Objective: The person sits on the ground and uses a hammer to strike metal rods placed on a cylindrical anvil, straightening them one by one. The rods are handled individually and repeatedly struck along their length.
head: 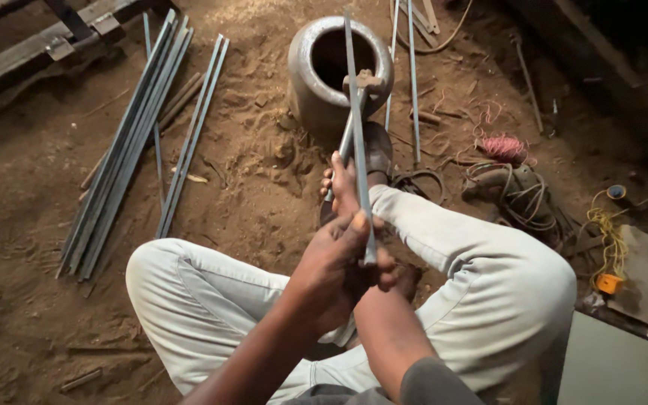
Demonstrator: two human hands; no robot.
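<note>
The metal strip [357, 127] is dull grey and smooth, like the bundled metal strips [125, 150]. The clay pot [339, 71] looks matt, dusty. Trousers [489, 277] are pale cloth; floor [39, 225] rough, sandy earth.

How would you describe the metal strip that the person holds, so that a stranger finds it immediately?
Start at the round grey pot standing on the sandy ground ahead of the bent knees. One thin grey metal strip crosses over its dark mouth towards the camera. Unlike the strips lying flat in a bundle on the left, it is lifted and gripped by both hands.
</note>
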